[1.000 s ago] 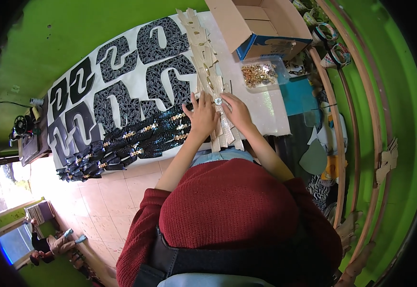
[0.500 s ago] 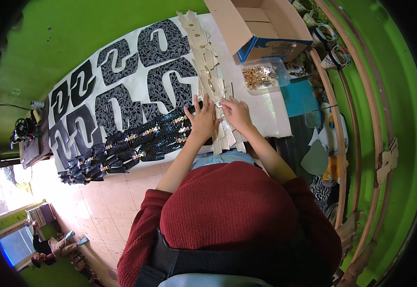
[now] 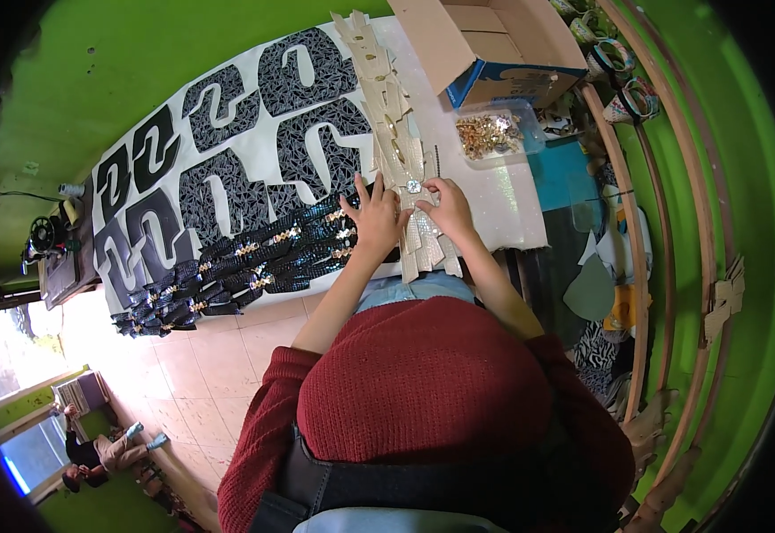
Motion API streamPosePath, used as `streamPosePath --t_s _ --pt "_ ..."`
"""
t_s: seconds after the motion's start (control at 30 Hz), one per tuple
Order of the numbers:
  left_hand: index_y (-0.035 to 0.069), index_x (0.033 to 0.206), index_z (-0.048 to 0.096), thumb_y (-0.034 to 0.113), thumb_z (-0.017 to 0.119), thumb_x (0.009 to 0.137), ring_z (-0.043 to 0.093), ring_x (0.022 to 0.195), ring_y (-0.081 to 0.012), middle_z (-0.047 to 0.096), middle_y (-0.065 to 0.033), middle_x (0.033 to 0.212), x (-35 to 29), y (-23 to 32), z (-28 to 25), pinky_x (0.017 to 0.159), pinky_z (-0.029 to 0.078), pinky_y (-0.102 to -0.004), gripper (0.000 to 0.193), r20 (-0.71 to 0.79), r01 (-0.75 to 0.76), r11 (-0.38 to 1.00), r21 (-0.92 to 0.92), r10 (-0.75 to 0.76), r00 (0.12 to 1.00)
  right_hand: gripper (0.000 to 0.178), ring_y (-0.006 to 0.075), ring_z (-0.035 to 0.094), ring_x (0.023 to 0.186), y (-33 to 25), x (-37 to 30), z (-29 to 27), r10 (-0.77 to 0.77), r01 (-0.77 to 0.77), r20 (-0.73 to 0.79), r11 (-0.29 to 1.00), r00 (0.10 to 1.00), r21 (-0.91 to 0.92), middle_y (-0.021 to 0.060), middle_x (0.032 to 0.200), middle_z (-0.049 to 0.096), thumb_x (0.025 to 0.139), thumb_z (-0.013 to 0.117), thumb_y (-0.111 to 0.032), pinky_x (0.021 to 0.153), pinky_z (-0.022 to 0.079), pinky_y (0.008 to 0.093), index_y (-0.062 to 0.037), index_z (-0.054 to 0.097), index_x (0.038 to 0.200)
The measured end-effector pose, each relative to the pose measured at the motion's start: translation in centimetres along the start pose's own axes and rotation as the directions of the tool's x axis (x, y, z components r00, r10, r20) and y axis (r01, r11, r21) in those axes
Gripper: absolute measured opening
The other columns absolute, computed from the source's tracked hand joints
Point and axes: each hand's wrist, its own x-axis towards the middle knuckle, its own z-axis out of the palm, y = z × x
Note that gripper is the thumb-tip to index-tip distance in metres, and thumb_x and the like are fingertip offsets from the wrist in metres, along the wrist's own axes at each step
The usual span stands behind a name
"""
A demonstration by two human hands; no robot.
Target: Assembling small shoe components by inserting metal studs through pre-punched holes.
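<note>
Pale gold, scale-textured strips (image 3: 393, 133) lie in a long row running away from me, several with small gold oval pieces on them. My left hand (image 3: 375, 222) rests flat with fingers spread, over the row's left edge and the dark strips beside it. A square, shiny silver ornament (image 3: 414, 186) sits on the near part of the row. My right hand (image 3: 448, 211) has its fingers bent, with index finger and thumb closed at the ornament's right edge. Sequined black strips (image 3: 272, 253) with gold trims spread to the left of my left hand.
Black patterned cut-out pieces (image 3: 307, 71) cover the left of the white table (image 3: 505, 200). A clear plastic box (image 3: 492, 133) of gold fittings stands right, before an open cardboard box (image 3: 516, 75). Wooden rails (image 3: 623, 222) run along the right. Another person (image 3: 107, 453) is far lower left.
The right hand has shifted slightly right and nearer me, its fingers more bent, leaving the silver ornament in plain sight. The left hand stays almost in place. The view has shifted slightly.
</note>
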Motion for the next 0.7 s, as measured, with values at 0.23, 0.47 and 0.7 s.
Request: streamPosePath --t_s 0.23,0.47,0.7 --pt "0.007 0.09 0.057 0.029 0.069 0.071 0.015 0.132 -0.0391 0.041 -0.0131 0.131 -0.3 0.7 -0.3 0.09 0.011 -0.0696 0.031 -0.047 -0.024 0.991 -0.13 0.018 0.999 0.026 0.0126 0.056 0.075 0.6 0.4 0.1 0.218 -0.25 0.131 0.909 0.967 0.334 0.0041 0.083 0.059 0.069 0.069 -0.004 0.069 0.045 0.0249 -0.0045 0.054 0.09" --pt "-0.001 0.106 0.039 0.025 0.07 0.078 0.06 0.084 -0.0165 0.056 -0.0144 0.101 1.7 0.1 -0.6 0.065 0.049 -0.0249 0.05 0.116 0.117 0.187 -0.975 -0.015 0.993 0.019 0.0059 0.054 0.079 -3.4 1.8 -2.7 0.135 -0.3 0.273 0.576 0.953 0.76 0.001 0.084 0.058 0.078 0.062 0.0 0.068 0.045 0.0189 -0.0031 0.051 0.094" --pt "0.001 0.106 0.051 0.015 0.069 0.079 0.061 0.083 -0.0114 0.063 -0.0063 0.094 4.0 -1.1 -3.5 0.074 0.05 -0.0258 0.035 0.347 0.347 0.043 -0.937 -0.022 0.938 0.016 0.0093 0.058 0.081 -3.9 2.5 -2.3 0.015 -0.159 0.198 0.657 0.98 0.737 0.0046 0.088 0.062 0.083 0.059 -0.008 0.069 0.047 0.0224 0.0 0.058 0.097"
